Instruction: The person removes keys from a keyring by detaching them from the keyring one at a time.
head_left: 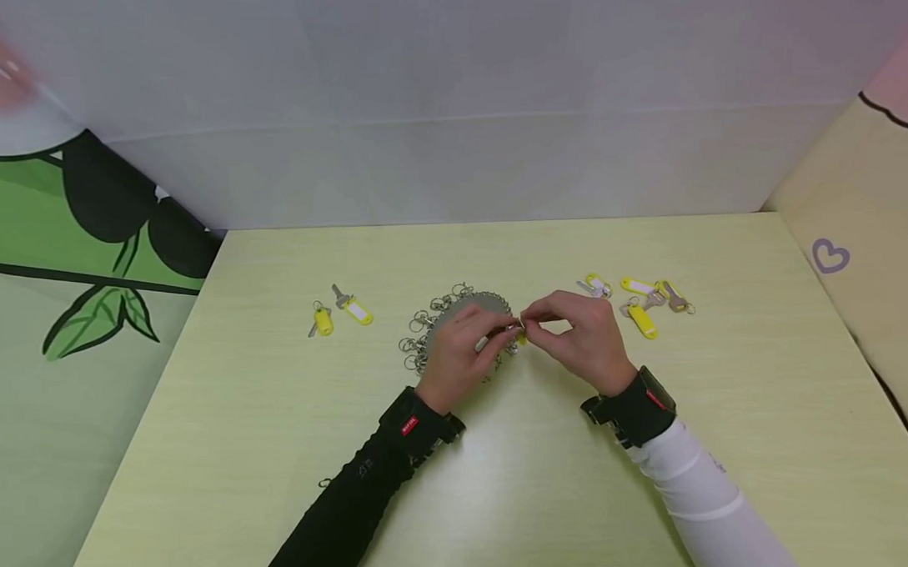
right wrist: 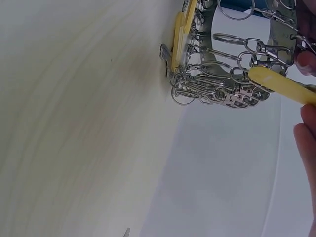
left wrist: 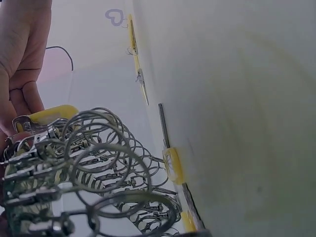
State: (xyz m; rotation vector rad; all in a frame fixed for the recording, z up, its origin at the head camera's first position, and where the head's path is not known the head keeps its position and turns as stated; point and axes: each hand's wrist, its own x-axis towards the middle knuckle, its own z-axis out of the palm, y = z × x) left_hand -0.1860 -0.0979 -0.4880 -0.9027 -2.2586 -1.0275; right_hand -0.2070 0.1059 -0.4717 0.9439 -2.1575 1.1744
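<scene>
A round grey metal disc [head_left: 491, 301], edged with many small clips and split rings [right wrist: 229, 91], sits mid-table in the head view. Over its right side, my left hand [head_left: 462, 350] pinches at one of the clips on the rim. Opposite it, my right hand [head_left: 583, 334] grips a yellow key tag [right wrist: 279, 85] close to that clip, thumb and forefinger meeting the left fingertips. The same tag shows under the right hand's fingers in the left wrist view, with metal beside it. Fingers hide the exact join between tag and clip.
Two yellow-tagged keys lie left of the disc: a small one [head_left: 322, 321] and one with a white label [head_left: 358, 311]. Several more tagged keys, including a yellow tag [head_left: 643, 321], are grouped at right. A white wall [head_left: 458, 167] stands along the table's back edge.
</scene>
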